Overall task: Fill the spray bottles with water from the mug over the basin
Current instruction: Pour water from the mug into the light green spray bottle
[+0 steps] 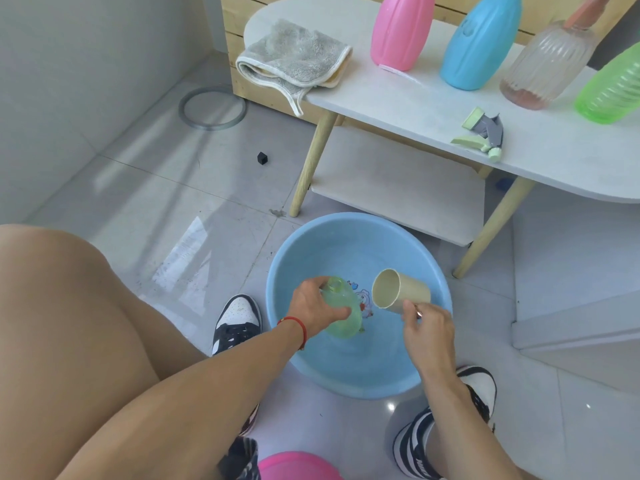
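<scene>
My left hand (313,306) grips a pale green bottle (346,315) with no cap, held tilted over the blue basin (304,362) on the floor. My right hand (427,329) holds a beige mug (400,292) by its handle, tipped on its side with its open mouth facing the bottle's neck. The mug's rim sits just right of the bottle mouth, apart from it. No stream of water shows between them. The basin holds shallow water over a cartoon print.
On the white table (398,105) stand a pink bottle (401,29), a blue bottle (481,43), a clear ribbed bottle (547,64) and a green bottle (613,88), beside a green spray head (483,135) and a grey towel (294,58). A pink object (298,465) lies by my feet.
</scene>
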A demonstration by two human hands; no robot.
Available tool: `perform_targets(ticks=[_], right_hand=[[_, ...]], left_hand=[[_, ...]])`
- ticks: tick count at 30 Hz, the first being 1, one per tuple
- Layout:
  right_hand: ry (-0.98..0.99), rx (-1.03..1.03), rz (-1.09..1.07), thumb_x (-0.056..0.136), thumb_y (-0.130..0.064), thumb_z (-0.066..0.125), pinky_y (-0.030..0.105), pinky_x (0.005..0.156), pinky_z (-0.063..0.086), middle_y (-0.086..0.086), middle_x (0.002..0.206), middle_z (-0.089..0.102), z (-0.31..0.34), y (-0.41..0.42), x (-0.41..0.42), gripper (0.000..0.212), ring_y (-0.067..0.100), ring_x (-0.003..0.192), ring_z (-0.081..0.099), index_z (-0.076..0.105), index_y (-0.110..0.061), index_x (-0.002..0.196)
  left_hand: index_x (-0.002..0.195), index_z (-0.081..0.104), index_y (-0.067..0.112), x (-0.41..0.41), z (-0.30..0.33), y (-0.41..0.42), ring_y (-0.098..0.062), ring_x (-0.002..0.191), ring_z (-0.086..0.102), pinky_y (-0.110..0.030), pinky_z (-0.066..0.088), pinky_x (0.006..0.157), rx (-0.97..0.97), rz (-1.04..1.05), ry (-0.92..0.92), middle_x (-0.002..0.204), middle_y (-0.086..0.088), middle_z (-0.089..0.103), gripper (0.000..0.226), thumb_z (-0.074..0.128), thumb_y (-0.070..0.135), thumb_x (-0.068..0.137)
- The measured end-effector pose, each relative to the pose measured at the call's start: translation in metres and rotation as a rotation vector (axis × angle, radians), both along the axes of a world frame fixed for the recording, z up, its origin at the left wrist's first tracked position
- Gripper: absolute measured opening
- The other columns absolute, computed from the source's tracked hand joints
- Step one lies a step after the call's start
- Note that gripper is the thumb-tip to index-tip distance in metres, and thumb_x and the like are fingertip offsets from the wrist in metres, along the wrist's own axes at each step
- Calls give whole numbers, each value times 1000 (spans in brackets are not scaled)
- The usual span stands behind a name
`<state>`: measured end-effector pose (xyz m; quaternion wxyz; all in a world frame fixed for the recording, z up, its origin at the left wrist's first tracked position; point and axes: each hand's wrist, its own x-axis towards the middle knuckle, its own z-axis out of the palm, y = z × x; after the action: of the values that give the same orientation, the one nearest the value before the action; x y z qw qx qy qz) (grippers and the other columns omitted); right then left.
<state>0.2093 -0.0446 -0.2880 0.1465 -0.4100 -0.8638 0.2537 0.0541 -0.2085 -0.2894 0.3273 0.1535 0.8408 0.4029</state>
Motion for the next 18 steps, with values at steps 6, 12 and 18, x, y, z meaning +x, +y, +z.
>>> perform_targets(ticks=[6,12,18], right_hand=[[-608,230,173,64,9,62,37,84,49,9,60,65,-38,-8,-13,25,32,82,61,72,-14,66],[-604,144,149,70,1,76,31,73,58,5,75,67,-72,-19,-13,17,29,109,48,74,-16,74],[-197,-209,213,92,-7,64,30,67,40,-4,52,38,-54,-26,-26,54,20,76,47,37,-23,48]], left_hand=[[109,70,21,-5,2,-8,-4,72,65,-10,39,55,-9,92,-21,88,5,67,47,85,39,68],[123,64,21,-5,8,-18,-9,102,57,-17,39,81,3,114,127,112,7,64,58,82,45,74],[119,64,27,-15,11,-25,-10,105,60,-23,47,85,59,206,132,110,11,63,59,85,54,71]])
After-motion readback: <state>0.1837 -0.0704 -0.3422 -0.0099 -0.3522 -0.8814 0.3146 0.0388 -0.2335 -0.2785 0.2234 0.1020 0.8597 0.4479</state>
